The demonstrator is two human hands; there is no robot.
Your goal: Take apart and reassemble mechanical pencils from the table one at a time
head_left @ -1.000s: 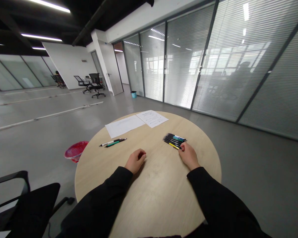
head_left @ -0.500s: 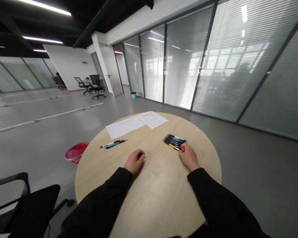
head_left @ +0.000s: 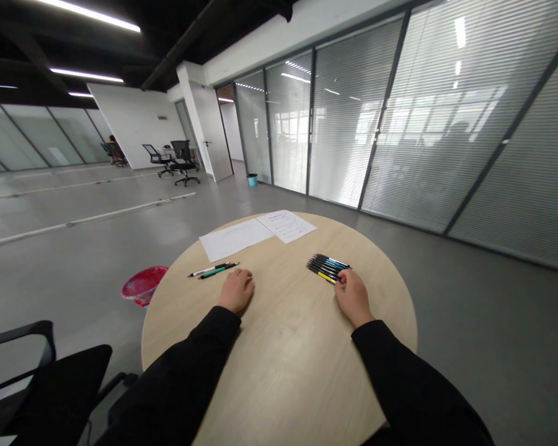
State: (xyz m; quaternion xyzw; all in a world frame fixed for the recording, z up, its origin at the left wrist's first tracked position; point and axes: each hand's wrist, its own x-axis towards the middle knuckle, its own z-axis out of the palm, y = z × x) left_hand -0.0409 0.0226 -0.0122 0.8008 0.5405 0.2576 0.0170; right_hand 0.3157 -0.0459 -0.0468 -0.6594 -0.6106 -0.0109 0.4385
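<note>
Pen row (head_left: 324, 268): long axes slanting down-right

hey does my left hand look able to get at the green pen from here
Probably yes: the left hand is close to the green pen's right end, with nothing visible between them; the white pen lies on its far side.

Ceiling strips (head_left: 87, 75) bright; glass partition (head_left: 344, 118) glaring (window reflections); edges stretched.

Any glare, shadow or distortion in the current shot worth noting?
Head view: bright window-like reflections on the glass partition, which leans, likely from wide-angle distortion; head view: pale sheen on the round table, soft shadow beside the left hand.
</note>
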